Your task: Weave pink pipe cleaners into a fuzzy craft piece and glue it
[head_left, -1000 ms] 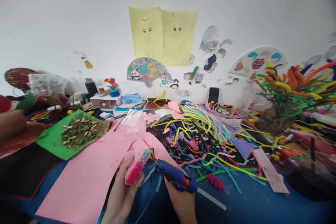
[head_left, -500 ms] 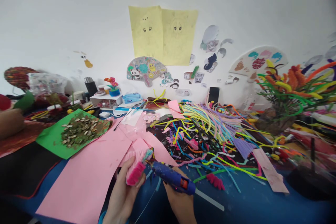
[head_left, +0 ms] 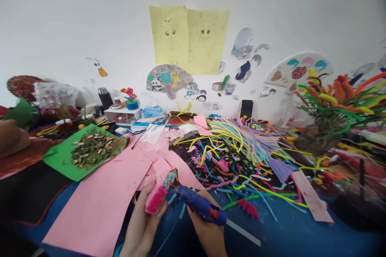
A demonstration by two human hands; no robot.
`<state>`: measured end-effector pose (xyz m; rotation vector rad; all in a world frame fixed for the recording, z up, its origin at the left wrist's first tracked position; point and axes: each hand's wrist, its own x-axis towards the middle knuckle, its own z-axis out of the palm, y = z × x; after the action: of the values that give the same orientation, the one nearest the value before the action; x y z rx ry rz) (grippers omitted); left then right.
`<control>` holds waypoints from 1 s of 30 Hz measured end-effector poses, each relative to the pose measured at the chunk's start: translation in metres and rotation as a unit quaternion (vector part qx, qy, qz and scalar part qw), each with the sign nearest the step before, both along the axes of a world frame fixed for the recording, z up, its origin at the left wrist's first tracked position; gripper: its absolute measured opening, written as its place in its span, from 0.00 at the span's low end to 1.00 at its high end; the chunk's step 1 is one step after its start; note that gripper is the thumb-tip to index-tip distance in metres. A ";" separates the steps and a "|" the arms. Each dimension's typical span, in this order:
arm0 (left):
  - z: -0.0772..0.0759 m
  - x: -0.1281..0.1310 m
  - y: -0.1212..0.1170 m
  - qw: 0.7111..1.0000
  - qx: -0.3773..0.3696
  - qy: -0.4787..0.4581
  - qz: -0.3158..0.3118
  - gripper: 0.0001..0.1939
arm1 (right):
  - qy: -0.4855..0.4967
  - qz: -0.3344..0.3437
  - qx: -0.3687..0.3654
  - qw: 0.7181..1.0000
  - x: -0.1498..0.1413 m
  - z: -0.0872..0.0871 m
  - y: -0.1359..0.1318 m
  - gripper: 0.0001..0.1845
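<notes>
My left hand [head_left: 144, 221] is closed around a fuzzy pink pipe-cleaner piece [head_left: 157, 192] with a bright pink lower end, held upright at the bottom centre. My right hand [head_left: 207, 229] grips a blue glue gun [head_left: 200, 205] with an orange trigger. The gun's nozzle points left and sits right at the upper right edge of the pink piece. Both hands hover just above the blue table [head_left: 289, 233], beside large pink paper sheets [head_left: 99, 200].
A heap of coloured pipe cleaners [head_left: 241, 148] covers the table's middle and right. A green sheet with seeds [head_left: 87, 150] lies at left. Another person's hand [head_left: 12, 138] shows at the far left edge. A pipe-cleaner plant arrangement [head_left: 334, 108] stands at right. Boxes and a phone [head_left: 246, 109] line the wall.
The glue gun's nozzle has shifted slightly left, closer to the pink piece. The other person's hand at far left has moved a little.
</notes>
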<state>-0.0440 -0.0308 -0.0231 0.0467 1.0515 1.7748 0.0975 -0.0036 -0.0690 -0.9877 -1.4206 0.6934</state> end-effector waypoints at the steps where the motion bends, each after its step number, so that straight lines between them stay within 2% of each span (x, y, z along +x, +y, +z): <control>1: 0.000 0.000 0.000 1.000 -0.001 0.000 0.000 0.06 | 0.005 0.015 -0.011 1.000 0.000 0.000 -0.001 0.08; 3: 0.000 0.001 0.000 1.000 -0.003 -0.001 -0.001 0.07 | 0.012 0.049 -0.038 0.998 -0.001 -0.001 -0.003 0.07; 6: -0.002 0.000 -0.001 1.000 -0.003 0.000 -0.006 0.07 | 0.012 0.059 -0.049 0.997 -0.002 -0.002 -0.002 0.06; 11: -0.005 0.000 -0.002 1.000 0.000 0.006 -0.010 0.08 | 0.018 0.034 -0.035 0.999 -0.003 -0.001 0.000 0.11; 18: -0.002 0.000 -0.003 1.000 -0.004 0.006 -0.006 0.06 | 0.003 -0.004 -0.032 0.999 -0.005 -0.003 0.003 0.08; 26: 0.007 0.000 -0.004 1.000 0.005 0.012 0.017 0.06 | 0.005 0.019 -0.039 0.999 -0.002 -0.004 0.003 0.09; 30: 0.010 0.000 -0.004 1.000 0.016 0.012 0.021 0.06 | -0.010 0.022 -0.031 0.999 -0.001 -0.005 0.002 0.06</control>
<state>-0.0437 -0.0353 -0.0136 0.0669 1.0473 1.8326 0.0967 -0.0018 -0.0741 -1.0162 -1.4487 0.7650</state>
